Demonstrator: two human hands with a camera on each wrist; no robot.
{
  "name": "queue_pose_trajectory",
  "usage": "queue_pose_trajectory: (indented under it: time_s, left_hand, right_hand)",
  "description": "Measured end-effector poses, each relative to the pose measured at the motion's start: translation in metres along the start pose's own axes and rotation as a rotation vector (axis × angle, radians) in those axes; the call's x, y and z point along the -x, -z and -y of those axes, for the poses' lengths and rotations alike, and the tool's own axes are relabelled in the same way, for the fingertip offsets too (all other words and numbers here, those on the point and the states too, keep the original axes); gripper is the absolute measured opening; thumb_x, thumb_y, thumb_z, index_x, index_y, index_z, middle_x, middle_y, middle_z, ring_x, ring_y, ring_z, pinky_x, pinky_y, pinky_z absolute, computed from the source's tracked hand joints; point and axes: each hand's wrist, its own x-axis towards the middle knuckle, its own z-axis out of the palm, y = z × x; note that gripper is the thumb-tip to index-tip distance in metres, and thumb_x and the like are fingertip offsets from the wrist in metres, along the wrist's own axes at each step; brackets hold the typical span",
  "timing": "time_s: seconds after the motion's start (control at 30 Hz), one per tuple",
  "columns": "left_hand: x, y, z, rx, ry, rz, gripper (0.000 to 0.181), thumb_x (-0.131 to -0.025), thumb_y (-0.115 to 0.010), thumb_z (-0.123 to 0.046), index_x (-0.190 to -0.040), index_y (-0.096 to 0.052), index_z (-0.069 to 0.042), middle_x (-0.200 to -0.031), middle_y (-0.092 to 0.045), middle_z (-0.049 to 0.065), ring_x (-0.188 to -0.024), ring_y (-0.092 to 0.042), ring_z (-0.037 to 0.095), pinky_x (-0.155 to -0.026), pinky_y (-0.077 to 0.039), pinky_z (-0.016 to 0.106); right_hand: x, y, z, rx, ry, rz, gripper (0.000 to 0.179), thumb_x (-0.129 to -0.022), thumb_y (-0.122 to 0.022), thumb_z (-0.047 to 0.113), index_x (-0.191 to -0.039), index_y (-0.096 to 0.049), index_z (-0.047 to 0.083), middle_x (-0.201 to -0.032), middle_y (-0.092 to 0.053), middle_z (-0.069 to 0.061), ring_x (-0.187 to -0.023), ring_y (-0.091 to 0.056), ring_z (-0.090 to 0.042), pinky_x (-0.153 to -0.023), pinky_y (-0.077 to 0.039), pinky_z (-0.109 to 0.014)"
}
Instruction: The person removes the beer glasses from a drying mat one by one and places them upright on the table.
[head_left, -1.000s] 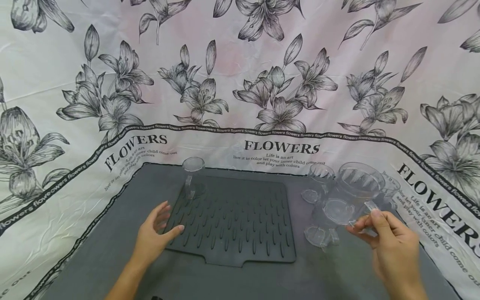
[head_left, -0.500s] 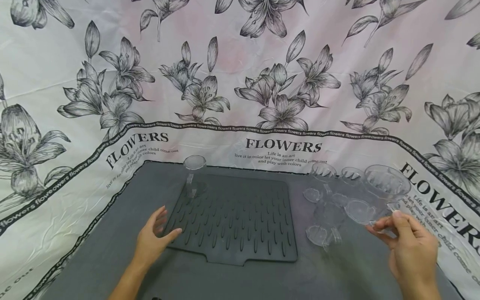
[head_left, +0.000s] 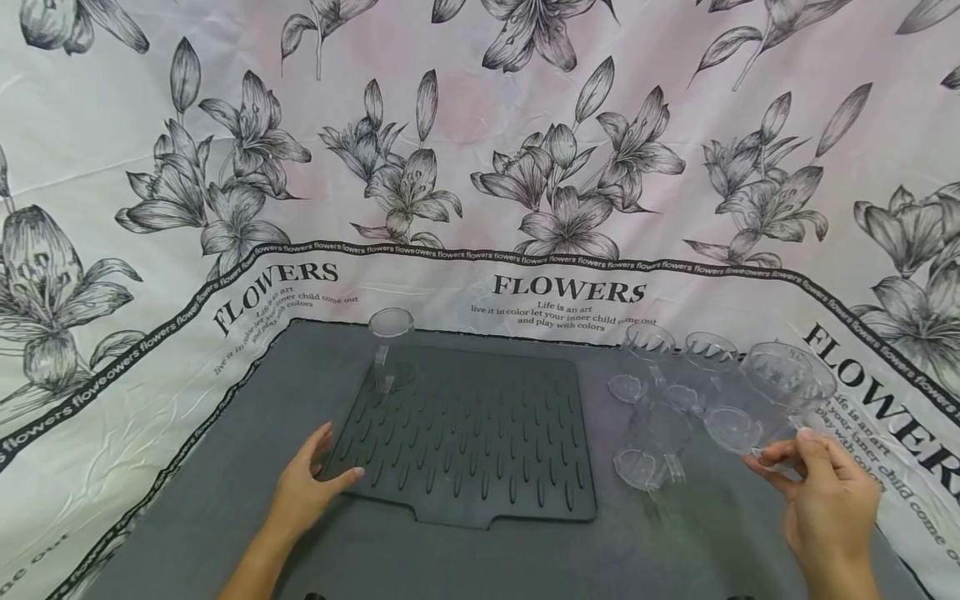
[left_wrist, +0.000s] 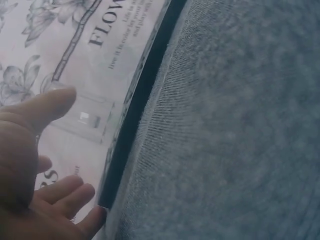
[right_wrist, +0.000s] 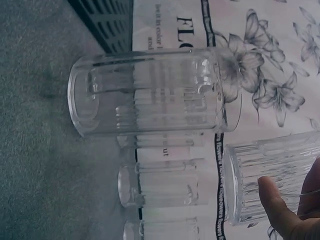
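Note:
My right hand (head_left: 828, 492) pinches the handle of a clear ribbed mug (head_left: 787, 379). In the right wrist view this ribbed mug (right_wrist: 255, 175) is off the tabletop, with the thumb and fingers at its handle. My left hand (head_left: 303, 487) is beside the left edge of a dark drying mat (head_left: 472, 425), thumb and fingers spread. In the left wrist view the left hand (left_wrist: 45, 165) holds nothing. A clear mug (head_left: 390, 346) stands upright on the mat's far left corner.
Several clear mugs stand right of the mat, including a near one (head_left: 648, 467), one at the far left (head_left: 648, 342) and another behind the held mug (head_left: 708, 350). A grey table (head_left: 420, 562) lies beneath; a flower-printed cloth (head_left: 525, 208) hangs behind.
My right hand has moved to the right with the ribbed mug, which is lower now than half a second ago. The left hand has barely shifted.

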Motion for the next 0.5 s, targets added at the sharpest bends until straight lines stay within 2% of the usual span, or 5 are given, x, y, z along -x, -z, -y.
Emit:
queue_pose_trajectory:
  time_s: [0.17, 0.3, 0.5]
  left_hand:
    - [-0.002, -0.001, 0.005, -0.006, 0.042, 0.066, 0.098, -0.078, -0.082, -0.035, -0.152, -0.025, -0.006, -0.15, -0.032, 0.022, -0.136, -0.03, 0.039, -0.108, -0.027, 0.052]
    - [-0.003, -0.001, 0.008, -0.026, 0.057, 0.095, 0.101, -0.076, -0.084, -0.035, -0.152, -0.024, -0.006, -0.151, -0.03, 0.023, -0.137, -0.027, 0.039, -0.109, -0.024, 0.054]
    - [-0.002, 0.0, 0.009, -0.115, 0.052, 0.118, 0.102, -0.075, -0.084, -0.036, -0.151, -0.026, -0.001, -0.148, -0.03, 0.028, -0.136, -0.026, 0.045, -0.105, -0.025, 0.061]
  right_hand:
    - [-0.004, 0.008, -0.005, -0.006, -0.001, 0.011, 0.028, -0.095, -0.059, 0.002, -0.074, -0.052, -0.015, -0.063, -0.059, -0.02, -0.056, -0.062, -0.026, -0.056, -0.056, -0.041]
    - [-0.005, 0.016, -0.013, -0.03, -0.012, 0.03, 0.029, -0.096, -0.058, 0.0, -0.071, -0.052, -0.014, -0.062, -0.059, -0.02, -0.055, -0.062, -0.026, -0.057, -0.057, -0.041]
    - [-0.005, 0.027, -0.024, -0.05, -0.041, 0.051, 0.029, -0.096, -0.057, 0.0, -0.07, -0.052, -0.012, -0.062, -0.06, -0.02, -0.057, -0.063, -0.026, -0.057, -0.057, -0.041]
